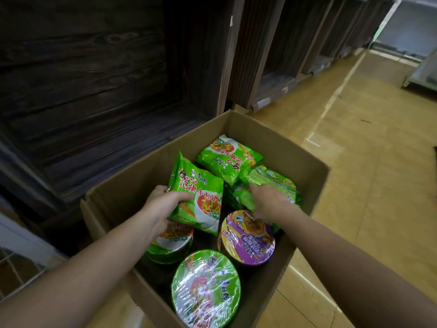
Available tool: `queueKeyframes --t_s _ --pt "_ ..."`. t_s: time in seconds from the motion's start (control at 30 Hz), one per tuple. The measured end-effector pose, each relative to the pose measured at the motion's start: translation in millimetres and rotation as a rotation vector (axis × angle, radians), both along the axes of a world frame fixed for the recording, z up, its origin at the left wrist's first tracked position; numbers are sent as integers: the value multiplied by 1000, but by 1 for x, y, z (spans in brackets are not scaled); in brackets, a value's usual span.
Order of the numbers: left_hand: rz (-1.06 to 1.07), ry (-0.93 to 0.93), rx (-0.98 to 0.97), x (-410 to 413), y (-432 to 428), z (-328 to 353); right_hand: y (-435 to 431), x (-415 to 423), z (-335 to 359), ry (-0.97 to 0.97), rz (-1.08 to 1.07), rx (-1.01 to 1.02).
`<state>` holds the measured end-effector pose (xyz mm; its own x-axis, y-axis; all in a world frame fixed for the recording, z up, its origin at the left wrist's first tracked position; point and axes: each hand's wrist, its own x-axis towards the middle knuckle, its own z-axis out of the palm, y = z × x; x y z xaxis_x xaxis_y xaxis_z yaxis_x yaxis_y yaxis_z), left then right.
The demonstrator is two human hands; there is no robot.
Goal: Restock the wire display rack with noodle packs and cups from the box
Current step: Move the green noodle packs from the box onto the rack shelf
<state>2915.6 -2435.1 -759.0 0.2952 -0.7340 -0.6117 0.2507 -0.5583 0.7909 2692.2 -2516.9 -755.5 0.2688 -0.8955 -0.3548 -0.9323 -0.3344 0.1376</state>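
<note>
An open cardboard box (279, 147) stands on the floor below me. My left hand (163, 204) grips a green noodle pack (196, 197) by its left edge and holds it tilted above the cups. My right hand (269, 202) is blurred and reaches onto the pile of green packs (267, 183) at the box's right side; whether its fingers hold one is unclear. Another green pack (227, 159) lies at the back. A purple cup (248, 237), a green cup (205, 287) and a second green cup (170, 242), partly under the held pack, stand at the front.
Dark wooden shelving (94, 79) rises behind and left of the box, with more shelf bays (283, 67) running back on the right. Shiny yellow floor tiles (366, 162) stretch to the right. A piece of white wire grid (14, 271) shows at the lower left edge.
</note>
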Motion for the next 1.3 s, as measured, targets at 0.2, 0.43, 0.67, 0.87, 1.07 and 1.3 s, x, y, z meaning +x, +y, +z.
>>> queueKeyframes --t_s 0.2,0.43,0.67,0.87,1.07,1.3 --pt "69 -57 -15 5 2 2 -5 -12 51 -532 -145 -60" --pt "79 81 -21 3 1 2 -15 -18 16 -1228 -421 419" --pt "127 158 -101 3 2 3 -2 8 19 -1375 -560 513" --pt "151 157 -107 6 0 6 28 13 54 -1312 164 -246" --pt "55 199 -125 -6 0 6 38 26 11 -734 743 -639" --pt "11 372 -234 -1 2 13 42 26 2 -570 798 -543"
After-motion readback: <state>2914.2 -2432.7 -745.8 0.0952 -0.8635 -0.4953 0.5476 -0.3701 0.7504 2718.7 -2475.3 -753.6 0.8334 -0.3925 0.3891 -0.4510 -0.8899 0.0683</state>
